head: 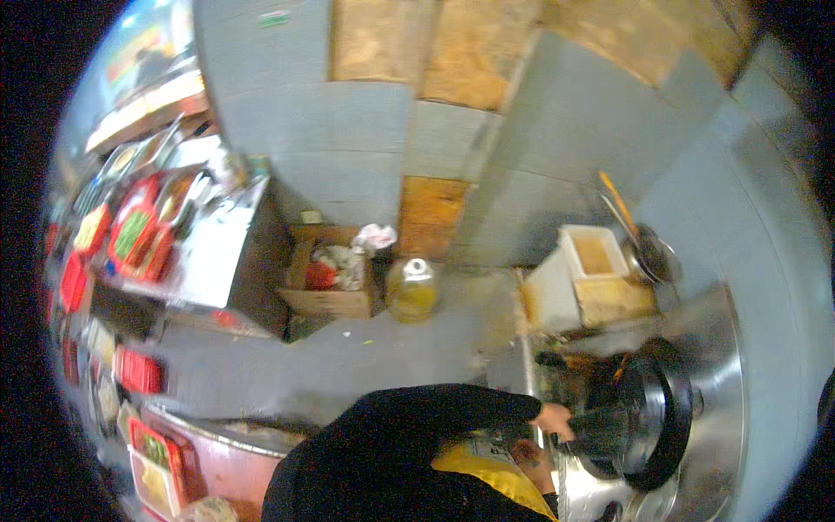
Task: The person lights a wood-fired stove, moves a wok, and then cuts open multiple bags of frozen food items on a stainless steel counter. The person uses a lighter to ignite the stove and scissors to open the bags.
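My left hand (554, 421), in a black sleeve, is at the near edge of a stainless-steel stove counter (727, 372). Its fingers reach toward a dark, blurred part beside a black wok (680, 424); whether they grip it is unclear. Just below, my right hand (531, 460) is close to the same edge, in front of my yellow apron (489, 479). Its fingers are partly hidden, so I cannot see if it holds anything. The wok is tilted, with its inside shining. Dark, cluttered burner parts lie beside it.
Beyond the wok stand a white tub (595, 254) of brown contents and a metal pot (652, 258) with an orange-handled utensil. A jug of yellow liquid (412, 300) and a cardboard box (329, 303) sit on the floor. Food trays (134, 235) crowd a counter at left.
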Demonstrator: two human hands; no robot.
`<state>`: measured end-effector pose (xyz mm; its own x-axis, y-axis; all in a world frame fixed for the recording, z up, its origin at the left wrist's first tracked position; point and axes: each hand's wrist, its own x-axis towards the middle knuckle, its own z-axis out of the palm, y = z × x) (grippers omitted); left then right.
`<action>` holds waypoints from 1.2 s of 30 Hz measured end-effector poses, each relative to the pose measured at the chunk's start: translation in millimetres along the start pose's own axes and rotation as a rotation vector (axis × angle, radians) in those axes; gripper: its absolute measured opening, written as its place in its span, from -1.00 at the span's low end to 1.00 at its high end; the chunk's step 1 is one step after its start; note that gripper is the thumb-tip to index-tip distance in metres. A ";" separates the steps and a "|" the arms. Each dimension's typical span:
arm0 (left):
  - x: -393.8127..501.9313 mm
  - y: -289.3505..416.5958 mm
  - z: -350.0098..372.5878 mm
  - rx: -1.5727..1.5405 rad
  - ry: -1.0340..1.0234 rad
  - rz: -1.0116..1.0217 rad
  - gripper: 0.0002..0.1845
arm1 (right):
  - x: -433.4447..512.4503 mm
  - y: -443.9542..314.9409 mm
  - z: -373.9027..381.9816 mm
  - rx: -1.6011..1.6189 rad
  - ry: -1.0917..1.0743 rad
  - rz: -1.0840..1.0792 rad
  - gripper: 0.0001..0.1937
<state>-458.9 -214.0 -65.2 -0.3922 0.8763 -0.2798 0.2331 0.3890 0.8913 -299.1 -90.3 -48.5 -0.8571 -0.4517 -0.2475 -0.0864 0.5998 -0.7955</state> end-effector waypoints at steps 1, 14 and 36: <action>-26.6 -40.9 3.5 0.058 0.021 0.015 -0.54 | 19.7 -3.0 6.6 -0.132 0.002 -0.062 -0.71; -419.6 -249.5 189.6 0.189 1.037 -0.825 -0.72 | 264.0 -80.9 116.1 -0.294 -0.615 -0.210 -0.59; -496.2 -234.1 356.6 -1.154 2.161 -1.350 -0.65 | 479.4 -257.9 411.7 -0.389 -1.455 0.000 -0.69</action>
<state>-1.5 -638.5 -262.3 0.1693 -0.8035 -0.5707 -0.5386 -0.5604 0.6292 -478.7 -733.5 -189.7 0.3605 -0.5542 -0.7503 -0.4115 0.6273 -0.6611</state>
